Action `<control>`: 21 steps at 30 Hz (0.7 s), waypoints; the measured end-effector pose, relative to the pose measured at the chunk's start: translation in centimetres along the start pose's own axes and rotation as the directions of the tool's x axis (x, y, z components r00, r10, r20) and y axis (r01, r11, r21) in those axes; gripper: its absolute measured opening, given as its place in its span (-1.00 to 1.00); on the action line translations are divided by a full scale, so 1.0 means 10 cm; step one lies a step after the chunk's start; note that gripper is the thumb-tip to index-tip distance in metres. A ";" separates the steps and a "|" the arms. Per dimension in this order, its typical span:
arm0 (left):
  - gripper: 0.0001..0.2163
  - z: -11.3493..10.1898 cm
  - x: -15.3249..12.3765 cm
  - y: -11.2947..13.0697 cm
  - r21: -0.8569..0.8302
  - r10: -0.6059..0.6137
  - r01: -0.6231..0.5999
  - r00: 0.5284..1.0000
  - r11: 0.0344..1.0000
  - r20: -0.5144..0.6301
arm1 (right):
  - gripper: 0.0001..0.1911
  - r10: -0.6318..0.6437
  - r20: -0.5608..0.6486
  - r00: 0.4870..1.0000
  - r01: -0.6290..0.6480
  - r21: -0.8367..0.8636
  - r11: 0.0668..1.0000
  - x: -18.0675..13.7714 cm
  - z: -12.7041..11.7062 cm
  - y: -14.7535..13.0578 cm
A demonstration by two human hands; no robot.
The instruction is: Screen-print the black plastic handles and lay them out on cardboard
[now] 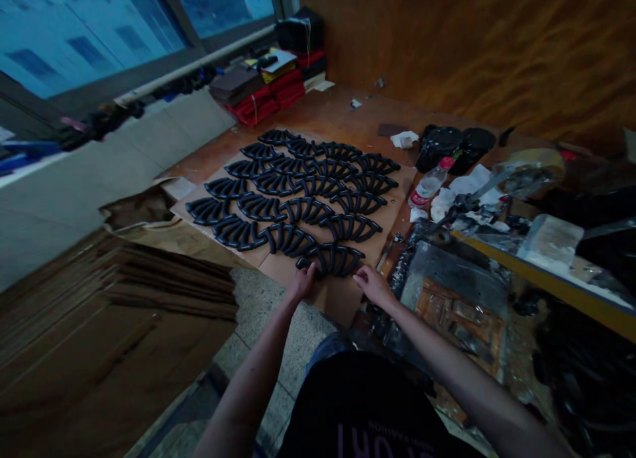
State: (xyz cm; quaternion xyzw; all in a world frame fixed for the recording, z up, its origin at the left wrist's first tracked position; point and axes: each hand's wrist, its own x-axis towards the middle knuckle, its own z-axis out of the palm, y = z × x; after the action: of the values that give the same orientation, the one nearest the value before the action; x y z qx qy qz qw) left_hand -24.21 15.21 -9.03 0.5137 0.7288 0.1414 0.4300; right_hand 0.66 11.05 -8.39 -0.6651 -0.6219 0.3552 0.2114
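Observation:
Glossy black curved tube-like pieces (pixel 286 238) lie in fanned, nested groups, row behind row, on a flat cardboard sheet (pixel 332 297). My left hand (pixel 303 282) is at the left end of the nearest group (pixel 338 259), its thumb and fingers closed around the end of one black curved piece. Close to that group's right end is my right hand (pixel 373 286). Its fingers are loosely curled, with thumb and forefinger slightly apart and nothing visible between them. The undersides of both hands are hidden.
Stacked folded cardboard (pixel 119 312) stands at the left. To the right are a red-capped plastic bottle (pixel 431 183), crumpled white tissue (pixel 474 183), a tape roll (pixel 534 166) and a yellow-edged shelf (pixel 541 272). Red bundles (pixel 271 100) lie near the window.

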 end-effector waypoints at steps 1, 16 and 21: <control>-0.53 0.00 -0.06 -0.04 -0.016 -0.014 0.014 1.000 1.000 0.009 | -0.93 0.078 -0.055 0.995 -0.073 0.090 0.993 -0.01 -0.01 0.06; -0.51 -0.27 -0.77 -0.87 -0.333 -0.242 0.174 0.955 0.927 -0.175 | -0.62 0.571 0.030 0.820 -0.401 0.742 0.537 0.00 -0.10 -0.02; -0.52 -1.03 -0.41 -1.05 -0.355 -0.234 0.101 0.904 0.929 -0.357 | -0.58 0.654 0.132 0.745 -0.433 0.841 0.324 0.05 -0.08 0.05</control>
State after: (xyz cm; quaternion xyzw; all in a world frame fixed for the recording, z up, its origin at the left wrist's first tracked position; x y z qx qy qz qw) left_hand -38.35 9.54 -7.77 0.3305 0.8082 0.3230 0.3649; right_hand 1.60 11.62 -8.29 -0.6869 -0.0837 0.5741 0.4377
